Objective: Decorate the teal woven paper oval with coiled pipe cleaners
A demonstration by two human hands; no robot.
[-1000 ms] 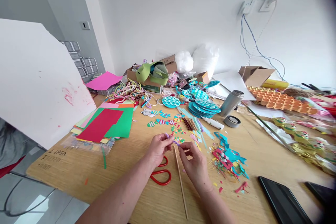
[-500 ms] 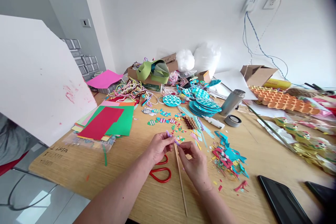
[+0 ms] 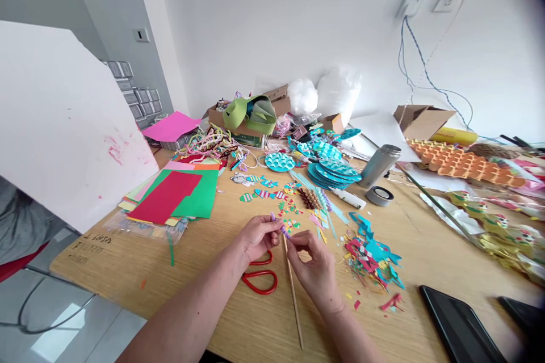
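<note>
Head view: surface [image 3: 251, 326] below, wall [image 3: 276, 22] beyond left grip [image 3: 259, 238] and right grip [image 3: 315, 269], both pinching purple strand [image 3: 285, 232]; stick [image 3: 293, 295] runs lengthwise toward wearer.

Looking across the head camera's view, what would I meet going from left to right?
Large white panel, green paper sheet, left hand, right hand (both pinching a purple fuzzy strip), silver metal bottle, orange moulded egg tray.

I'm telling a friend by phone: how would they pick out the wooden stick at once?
On the wooden table, find the left hand and right hand close together. The wooden stick runs from between them towards the near edge. It is straight and plain tan, unlike the looped red scissor handles beside it.
</note>
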